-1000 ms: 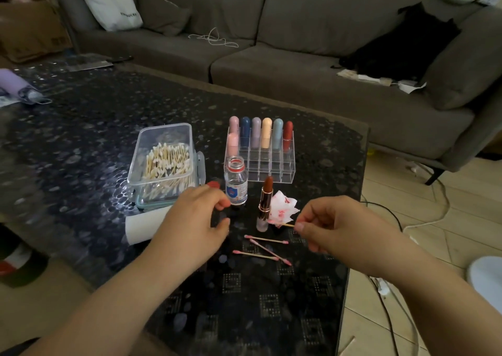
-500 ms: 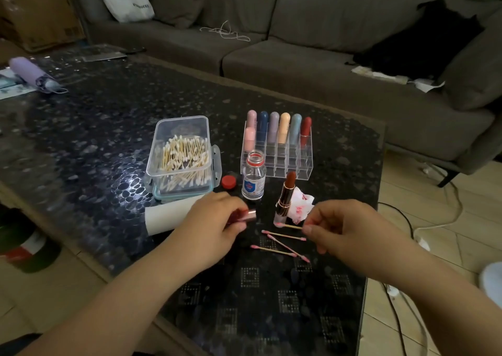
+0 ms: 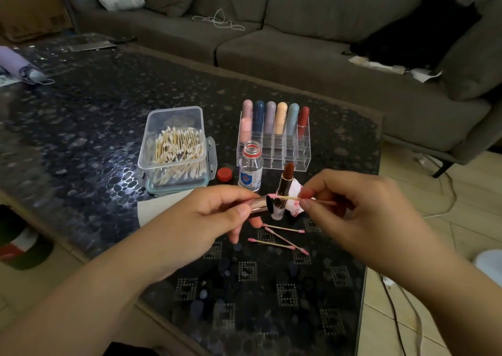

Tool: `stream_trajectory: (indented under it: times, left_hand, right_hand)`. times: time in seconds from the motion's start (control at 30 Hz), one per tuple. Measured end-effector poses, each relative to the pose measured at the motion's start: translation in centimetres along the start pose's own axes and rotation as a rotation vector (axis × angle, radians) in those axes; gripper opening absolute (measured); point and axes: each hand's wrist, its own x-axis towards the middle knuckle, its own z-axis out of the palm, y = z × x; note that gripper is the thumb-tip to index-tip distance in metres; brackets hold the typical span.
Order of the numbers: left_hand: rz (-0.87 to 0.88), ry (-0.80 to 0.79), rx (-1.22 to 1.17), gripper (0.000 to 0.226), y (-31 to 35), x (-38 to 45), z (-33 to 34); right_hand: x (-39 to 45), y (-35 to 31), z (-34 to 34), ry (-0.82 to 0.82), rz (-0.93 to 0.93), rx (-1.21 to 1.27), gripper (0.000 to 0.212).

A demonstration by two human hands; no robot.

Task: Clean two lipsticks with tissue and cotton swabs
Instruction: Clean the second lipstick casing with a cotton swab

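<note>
The lipstick cap (image 3: 259, 205) is gripped sideways in the left hand (image 3: 206, 220), mouth facing right; the cotton swab (image 3: 296, 198), pinched by the right hand (image 3: 361, 214), is aligned with that opening, tip at its rim.

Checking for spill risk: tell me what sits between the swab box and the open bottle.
In the head view, a red cap lies on the table between the swab box and the bottle.

7 capped lipsticks (image 3: 281, 117), 3 used swabs (image 3: 282, 228), 1 bottle (image 3: 250, 171), 2 hands (image 3: 206, 220).
</note>
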Motion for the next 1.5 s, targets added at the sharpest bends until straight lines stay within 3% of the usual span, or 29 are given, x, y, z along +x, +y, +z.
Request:
stream_trajectory:
  times: [0.47, 0.63, 0.83, 0.93, 1.1, 1.3, 1.4, 1.5]
  left_hand:
    - [-0.022, -0.005, -0.172, 0.026, -0.3, 0.1, 0.2]
    - [0.039, 0.005, -0.047, 0.023, -0.4, 0.1, 0.2]
    - [0.050, 0.059, -0.057, 0.024, -0.8, 0.1, 0.2]
    - [0.051, 0.035, -0.041, 0.023, -0.7, 0.2, 0.3]
    - [0.044, 0.068, -0.076, 0.023, -0.7, 0.2, 0.3]
    - [0.055, 0.018, -0.094, 0.021, -0.7, 0.3, 0.2]
    - [0.056, 0.048, -0.119, 0.021, -0.7, 0.3, 0.2]
    - [0.054, 0.040, -0.096, 0.020, -0.7, 0.3, 0.3]
  right_hand:
    - [0.0, -0.3, -0.8, -0.047, -0.076, -0.019, 0.019]
    - [0.0, -0.1, -0.6, -0.038, -0.088, -0.033, 0.016]
    - [-0.1, -0.3, -0.7, -0.101, -0.131, 0.070, 0.017]
    - [0.0, -0.4, -0.7, -0.052, -0.133, 0.003, 0.018]
    - [0.0, -0.5, -0.6, -0.122, -0.169, 0.011, 0.006]
    - [0.0, -0.6, -0.9, -0.076, -0.138, -0.070, 0.016]
    - [-0.1, -0.8, -0.8, -0.141, -0.153, -0.043, 0.006]
    - [-0.1, -0.8, -1.1, -0.107, -0.167, -0.003, 0.008]
